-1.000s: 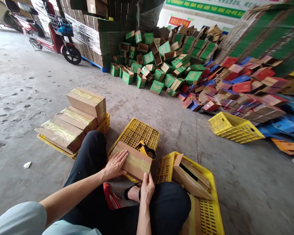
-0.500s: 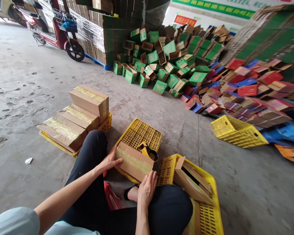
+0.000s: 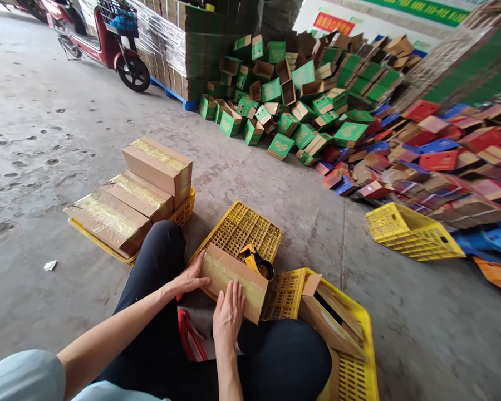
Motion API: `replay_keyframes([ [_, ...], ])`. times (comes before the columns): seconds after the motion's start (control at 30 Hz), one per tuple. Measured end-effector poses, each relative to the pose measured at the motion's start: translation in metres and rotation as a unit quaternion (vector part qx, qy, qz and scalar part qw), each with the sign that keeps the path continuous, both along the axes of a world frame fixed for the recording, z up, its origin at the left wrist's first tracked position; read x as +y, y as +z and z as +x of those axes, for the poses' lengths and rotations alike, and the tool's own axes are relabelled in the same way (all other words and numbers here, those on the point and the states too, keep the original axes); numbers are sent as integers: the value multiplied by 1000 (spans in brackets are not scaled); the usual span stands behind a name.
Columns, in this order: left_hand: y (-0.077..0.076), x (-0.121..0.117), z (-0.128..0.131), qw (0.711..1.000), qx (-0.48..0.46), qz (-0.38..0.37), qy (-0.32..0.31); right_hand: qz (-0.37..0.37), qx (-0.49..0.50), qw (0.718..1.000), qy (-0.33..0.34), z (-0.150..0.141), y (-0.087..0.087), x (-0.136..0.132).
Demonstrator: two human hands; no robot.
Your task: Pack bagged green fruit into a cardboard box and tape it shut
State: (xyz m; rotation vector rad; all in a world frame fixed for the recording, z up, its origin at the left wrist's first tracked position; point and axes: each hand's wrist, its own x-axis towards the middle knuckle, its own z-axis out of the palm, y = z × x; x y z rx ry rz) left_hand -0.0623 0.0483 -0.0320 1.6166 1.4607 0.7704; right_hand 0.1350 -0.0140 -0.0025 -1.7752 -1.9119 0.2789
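A brown cardboard box with yellowish tape along its face rests tilted on an upturned yellow crate between my knees. My left hand grips its left end, thumb along the face and fingers partly hidden. My right hand lies with fingers outstretched on the taped face, holding nothing. Just behind the box, a yellow-and-black tape dispenser sits on the crate.
At left, taped boxes sit in a yellow crate. Another crate by my right knee holds a partly open box. Green cartons and red-and-blue cartons lie piled beyond. A red scooter stands far left.
My right hand has moved left from the box's right end onto its taped face. The left hand keeps hold of the left end. The whole view has shifted slightly.
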Motion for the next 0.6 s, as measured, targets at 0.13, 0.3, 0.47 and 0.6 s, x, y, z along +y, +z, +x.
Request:
replay_keyframes([
  [0.13,1,1,-2,1000,4,-24,-5,12,-17,997,77,-25,-1,16],
  [0.3,2,5,-4,998,-25,-48,-4,5,-23,985,170,-48,7,44],
  [0.47,1,8,-1,998,-16,-54,12,-4,-12,974,227,-52,24,65],
  [0.6,-4,7,-1,999,7,-35,14,-6,-33,968,249,-52,33,67],
])
